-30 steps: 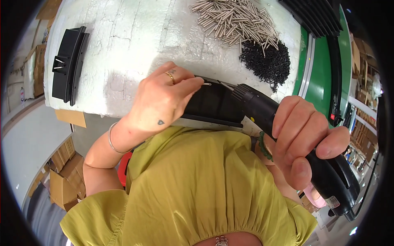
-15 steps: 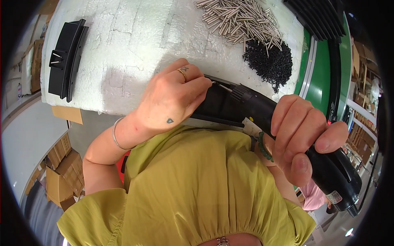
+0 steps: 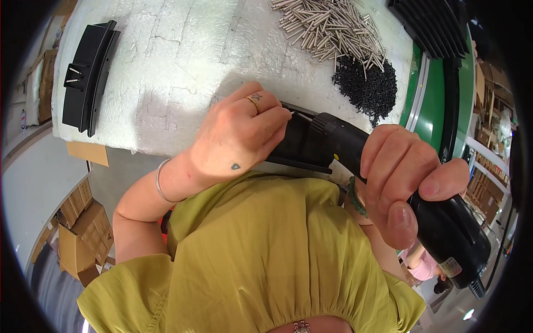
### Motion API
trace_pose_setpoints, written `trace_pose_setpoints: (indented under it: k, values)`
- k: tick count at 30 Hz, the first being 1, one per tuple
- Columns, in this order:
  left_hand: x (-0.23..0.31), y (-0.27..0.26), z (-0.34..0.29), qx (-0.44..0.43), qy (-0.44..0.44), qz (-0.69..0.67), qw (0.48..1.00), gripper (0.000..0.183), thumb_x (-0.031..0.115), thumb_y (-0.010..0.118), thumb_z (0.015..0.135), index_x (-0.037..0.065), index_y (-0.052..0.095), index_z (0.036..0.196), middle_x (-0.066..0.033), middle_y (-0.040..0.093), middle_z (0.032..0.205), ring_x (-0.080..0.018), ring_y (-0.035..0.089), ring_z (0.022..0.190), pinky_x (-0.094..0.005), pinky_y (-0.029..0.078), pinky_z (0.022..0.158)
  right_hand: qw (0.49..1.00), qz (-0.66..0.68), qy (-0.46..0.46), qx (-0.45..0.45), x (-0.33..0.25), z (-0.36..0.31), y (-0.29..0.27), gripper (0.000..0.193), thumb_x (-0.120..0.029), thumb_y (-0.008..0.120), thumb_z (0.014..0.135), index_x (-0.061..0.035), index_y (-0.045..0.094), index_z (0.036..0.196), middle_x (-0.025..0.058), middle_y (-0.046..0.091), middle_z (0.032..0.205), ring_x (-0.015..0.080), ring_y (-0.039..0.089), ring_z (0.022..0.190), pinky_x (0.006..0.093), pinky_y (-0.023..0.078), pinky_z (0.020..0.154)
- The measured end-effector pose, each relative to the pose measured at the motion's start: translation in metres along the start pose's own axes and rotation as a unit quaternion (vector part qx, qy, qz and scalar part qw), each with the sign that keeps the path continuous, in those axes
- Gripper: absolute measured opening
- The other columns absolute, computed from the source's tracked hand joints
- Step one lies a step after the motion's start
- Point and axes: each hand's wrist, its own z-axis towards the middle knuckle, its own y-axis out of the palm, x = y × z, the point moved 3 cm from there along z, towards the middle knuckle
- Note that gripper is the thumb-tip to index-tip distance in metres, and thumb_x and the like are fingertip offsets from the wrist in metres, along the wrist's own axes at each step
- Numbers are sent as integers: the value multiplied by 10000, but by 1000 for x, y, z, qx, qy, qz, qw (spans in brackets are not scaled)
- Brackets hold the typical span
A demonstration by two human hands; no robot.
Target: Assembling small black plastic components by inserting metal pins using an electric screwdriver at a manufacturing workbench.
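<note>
My right hand [image 3: 402, 177] wraps round a black electric screwdriver [image 3: 452, 236], its nose pointing to the left. From the nose a thin metal bit [image 3: 302, 116] reaches almost to the fingertips of my left hand [image 3: 236, 125]. Those fingers are curled closed in a pinch at the upper edge of a black plastic part [image 3: 300, 141]. A tiny bright tip shows at the fingertips, but what they pinch is mostly hidden. The black part lies at the near edge of the table, partly covered by my left hand and the screwdriver.
A foam-covered table [image 3: 183, 66] bears a heap of metal pins [image 3: 333, 28] and a pile of small black screws [image 3: 366, 86]. At the far left stands another black plastic part [image 3: 89, 80] with two pins in it. Black ribbed parts [image 3: 433, 25] lie at upper right. Cardboard boxes [image 3: 86, 238] stand lower left.
My left hand has shifted slightly right in the picture. The screwdriver's nose and bit now show a little nearer to its fingertips. Both hands keep their grip.
</note>
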Motion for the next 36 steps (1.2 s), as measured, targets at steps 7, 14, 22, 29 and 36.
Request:
trace_pose_setpoints:
  k: [7,14,22,29,36]
  values:
    - [-1,4,-5,28,-15,-16,999,148,11,688,683,39,636,819,-51,603,784,-239,569,747,-346,498,614,1000,-18,-4,-5,0,7,6,313,-113,588,801,-152,417,1061,-56,489,663,73,465,505,240,387,534]
    - [-3,6,-8,44,-21,-33,998,134,17,685,692,40,631,813,-49,599,782,-241,567,750,-347,497,619,999,-42,5,-28,1,12,9,284,-118,592,798,-161,406,1008,-69,486,638,67,471,493,232,387,507]
    - [-4,6,-6,41,-18,-54,998,192,-59,707,652,16,651,820,-75,627,782,-243,588,700,-325,491,602,997,-43,16,-61,4,19,10,292,-98,635,789,-158,384,927,-60,495,630,79,479,480,242,411,505]
    - [-1,7,-7,14,-11,-59,998,89,32,672,724,40,599,774,-65,560,738,-253,545,729,-352,481,615,994,-62,26,-88,2,25,17,306,-88,656,775,-144,381,897,-41,499,625,99,490,486,274,430,507]
    - [6,2,-3,-64,-7,-12,998,133,47,716,695,43,620,787,-63,559,710,-240,529,662,-331,466,569,998,42,-43,24,-7,9,-11,350,-76,572,755,-116,475,1089,-63,514,691,48,471,511,231,384,561]
